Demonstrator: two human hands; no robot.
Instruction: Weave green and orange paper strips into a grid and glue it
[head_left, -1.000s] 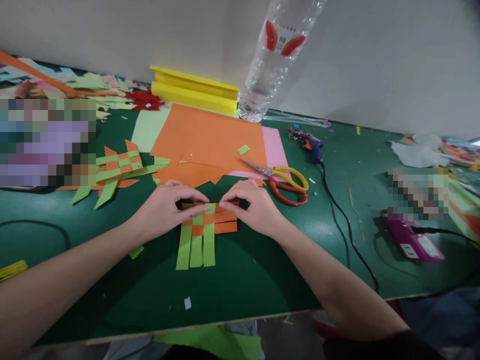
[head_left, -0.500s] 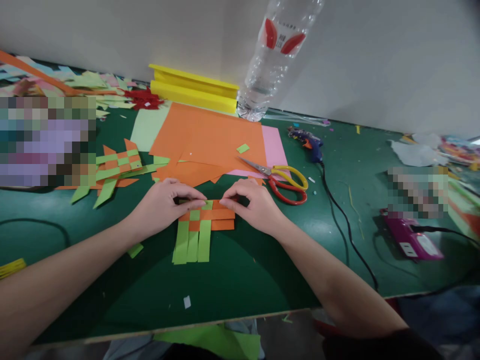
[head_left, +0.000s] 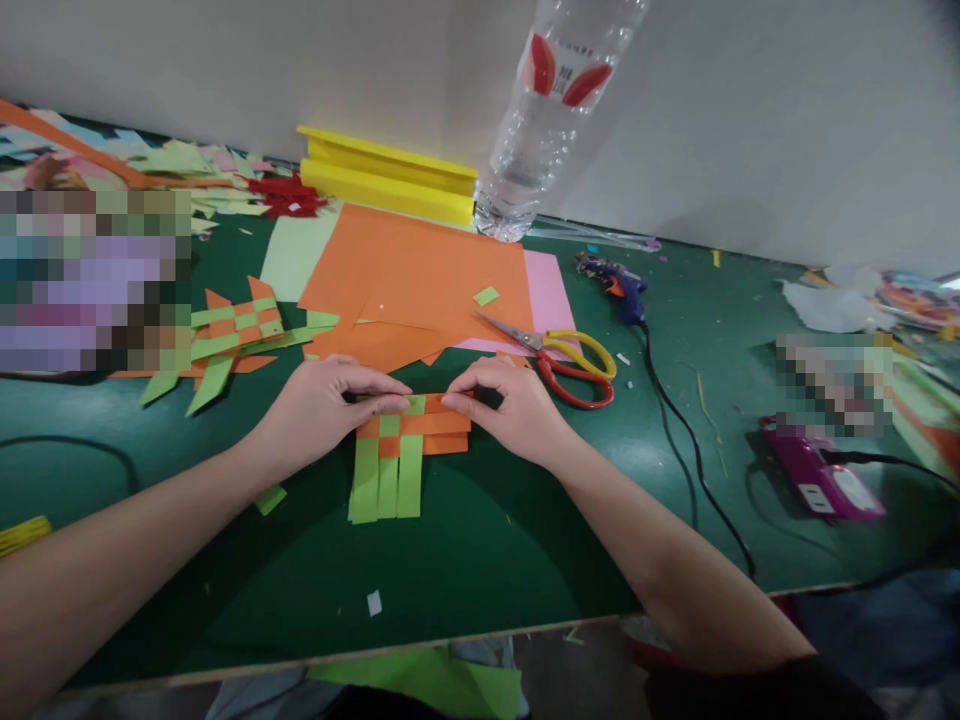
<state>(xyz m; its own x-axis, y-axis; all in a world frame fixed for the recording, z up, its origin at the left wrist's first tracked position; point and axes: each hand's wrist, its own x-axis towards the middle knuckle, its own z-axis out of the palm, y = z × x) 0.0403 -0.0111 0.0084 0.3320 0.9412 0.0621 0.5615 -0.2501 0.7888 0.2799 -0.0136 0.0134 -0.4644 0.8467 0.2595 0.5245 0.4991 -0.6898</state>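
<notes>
Orange and green paper strips form a woven paper piece [head_left: 389, 427] between my hands, just above the green table. Its green ends hang toward me and its orange ends point right. My left hand [head_left: 334, 405] pinches the upper left edge between thumb and fingers. With thumb and forefinger, my right hand [head_left: 510, 410] grips the upper right edge near an orange strip. Part of the weave's left edge is hidden by my left fingers. A similar woven paper piece [head_left: 244, 322] with pointed ends lies to the left.
Scissors [head_left: 577, 365] and orange paper sheets [head_left: 427, 265] lie beyond my hands. A glue gun [head_left: 619, 287] trails a black cord at right, near a magenta power socket [head_left: 825, 475]. Behind stand a water bottle [head_left: 559, 120] and a folded yellow paper strip [head_left: 386, 180].
The woven piece has tilted and risen slightly, its green ends shifting a little. Both hands keep their pinch in almost the same place.
</notes>
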